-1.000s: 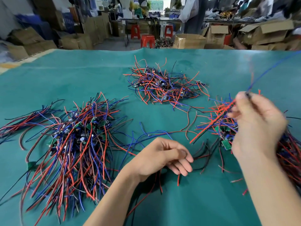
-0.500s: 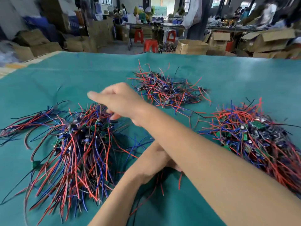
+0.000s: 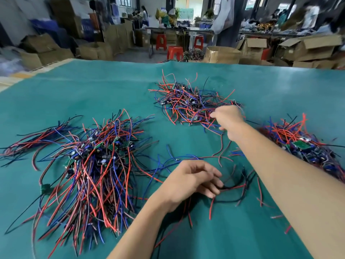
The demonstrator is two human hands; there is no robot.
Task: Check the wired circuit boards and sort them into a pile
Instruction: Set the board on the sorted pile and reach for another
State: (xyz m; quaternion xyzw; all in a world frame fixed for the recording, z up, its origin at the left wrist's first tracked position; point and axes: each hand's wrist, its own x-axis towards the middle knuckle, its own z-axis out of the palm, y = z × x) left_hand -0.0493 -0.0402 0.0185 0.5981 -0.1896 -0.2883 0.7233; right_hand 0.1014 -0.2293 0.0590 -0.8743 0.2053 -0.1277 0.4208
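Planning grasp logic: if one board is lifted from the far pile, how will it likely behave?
Likely floppy: the far pile is thin red, blue and black wires curving every way. Probably snags, since strands cross and neighbours may drag along. Boards look small, so probably light. The right hand is at its edge.

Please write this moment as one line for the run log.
right hand: fingers at far pile, grasp unclear | left hand: loosely curled over loose wires | left pile | right pile

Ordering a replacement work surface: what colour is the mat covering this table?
Teal green, plain with no pattern: the mat shows clearly in the head view.
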